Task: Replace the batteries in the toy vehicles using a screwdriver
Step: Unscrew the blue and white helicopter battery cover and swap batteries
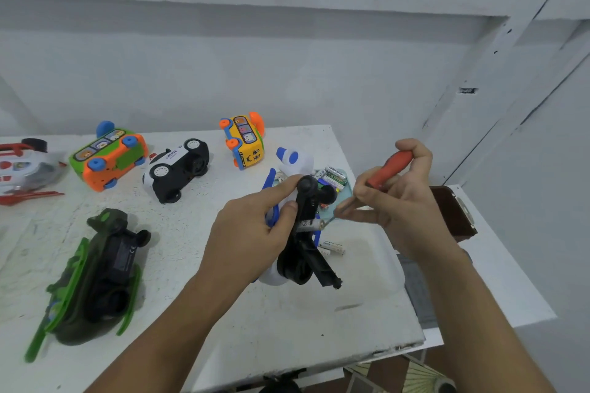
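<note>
We work on an upturned toy plane (305,226) at the worktop (287,335).
Our left hand (252,233) grips the plane's body; our right hand (402,201), just beside it, clasps the orange-handled screwdriver (388,172), tip near an exposed battery (311,224). Loose batteries (332,247) lie behind; a green plane (95,271) and police car (175,169) sit to the left.

A scuffed white table (303,329) stood against a pale grey wall (287,73). On a second white surface (507,271) to its right lay a dark brown case (453,217) with a metal clasp. Patterned floor tiles (405,373) showed below the table's front edge
</note>
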`<state>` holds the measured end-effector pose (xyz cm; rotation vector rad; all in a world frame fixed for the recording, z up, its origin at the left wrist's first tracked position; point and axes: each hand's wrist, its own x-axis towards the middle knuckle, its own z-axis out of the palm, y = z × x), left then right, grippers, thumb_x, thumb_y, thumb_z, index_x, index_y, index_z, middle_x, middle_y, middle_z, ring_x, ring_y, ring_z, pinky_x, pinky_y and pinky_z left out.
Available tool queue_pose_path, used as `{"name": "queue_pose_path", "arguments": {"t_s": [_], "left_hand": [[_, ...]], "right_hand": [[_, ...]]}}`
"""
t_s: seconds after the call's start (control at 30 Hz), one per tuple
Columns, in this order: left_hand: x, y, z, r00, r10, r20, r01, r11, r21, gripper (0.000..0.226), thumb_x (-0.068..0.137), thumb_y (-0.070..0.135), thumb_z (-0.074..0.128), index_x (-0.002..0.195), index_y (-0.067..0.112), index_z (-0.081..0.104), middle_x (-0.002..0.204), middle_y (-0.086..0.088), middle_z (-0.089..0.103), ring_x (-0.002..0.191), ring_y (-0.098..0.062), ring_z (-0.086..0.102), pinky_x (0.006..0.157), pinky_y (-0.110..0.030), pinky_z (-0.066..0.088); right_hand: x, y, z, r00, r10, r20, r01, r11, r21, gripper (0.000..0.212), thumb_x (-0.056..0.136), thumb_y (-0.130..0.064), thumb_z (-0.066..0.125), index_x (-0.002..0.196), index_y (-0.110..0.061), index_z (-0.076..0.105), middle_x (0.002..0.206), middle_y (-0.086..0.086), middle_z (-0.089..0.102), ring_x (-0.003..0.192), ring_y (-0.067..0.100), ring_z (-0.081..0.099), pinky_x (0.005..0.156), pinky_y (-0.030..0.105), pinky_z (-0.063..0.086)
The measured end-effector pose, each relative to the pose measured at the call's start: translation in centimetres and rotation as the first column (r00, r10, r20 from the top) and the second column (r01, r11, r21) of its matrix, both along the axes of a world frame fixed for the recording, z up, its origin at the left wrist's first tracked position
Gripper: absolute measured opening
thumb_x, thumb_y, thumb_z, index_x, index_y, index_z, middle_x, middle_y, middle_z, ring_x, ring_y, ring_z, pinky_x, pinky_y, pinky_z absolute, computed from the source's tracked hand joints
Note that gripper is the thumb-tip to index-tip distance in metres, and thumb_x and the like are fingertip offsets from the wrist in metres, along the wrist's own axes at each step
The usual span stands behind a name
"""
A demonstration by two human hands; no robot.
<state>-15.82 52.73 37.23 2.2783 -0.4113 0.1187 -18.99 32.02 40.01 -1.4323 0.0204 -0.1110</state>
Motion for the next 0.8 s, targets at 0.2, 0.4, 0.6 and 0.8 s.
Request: {"name": "queue_pose_path", "arguments": {"t_s": [0.2,0.4,0.6,0.8], "left_hand": [[0.3,-0.6,0.8,0.998,-0.019,-0.058,0.024,0.996,0.088,0.041,0.098,0.038,0.048,0.134,0.054,0.046,0.046,0.006,0.038,0.052,-0.009,0.039,0.050,-0.014,0.026],[0.4,-1.0,1.2,0.998,-0.029,-0.055,0.036,0.989,0.143,0.040,0.098,0.037,0.048,0.134,0.052,0.049,0.044,0.008,0.028,0.051,-0.010,0.037,0.050,-0.018,0.024],[0.6,-1.4,1.1,0.998,-0.028,-0.048,0.037,0.982,0.185,0.040,0.099,0.039,0.044,0.136,0.053,0.045,0.050,0.006,0.030,0.054,-0.012,0.040,0.053,-0.020,0.029],[0.5,-1.5,1.6,0.998,-0.016,-0.058,0.028,0.977,0.211,0.041,0.101,0.037,0.043,0.140,0.049,0.042,0.051,0.008,0.027,0.053,-0.012,0.037,0.051,-0.015,0.024]], "right_hand": [[-0.5,-0.9,-1.6,0.991,0.008,-0.130,-0.004,1.000,0.027,0.069,0.086,0.020,0.053,0.116,-0.037,0.032,0.082,0.016,0.055,0.064,0.040,0.067,0.072,0.055,0.057],[-0.3,-0.9,-2.1,0.987,-0.135,-0.083,0.144,0.982,0.118,0.064,0.086,0.019,0.055,0.116,-0.034,0.033,0.077,0.013,0.059,0.065,0.041,0.069,0.072,0.053,0.059],[0.0,0.2,-2.4,0.988,-0.153,-0.027,0.153,0.988,-0.007,0.063,0.085,0.013,0.062,0.117,-0.032,0.032,0.088,0.023,0.058,0.072,0.043,0.070,0.073,0.047,0.059],[0.3,0.3,-2.5,0.989,-0.148,-0.024,0.147,0.989,-0.031,0.062,0.085,0.013,0.063,0.116,-0.032,0.033,0.093,0.029,0.056,0.074,0.044,0.070,0.073,0.043,0.059]]}}
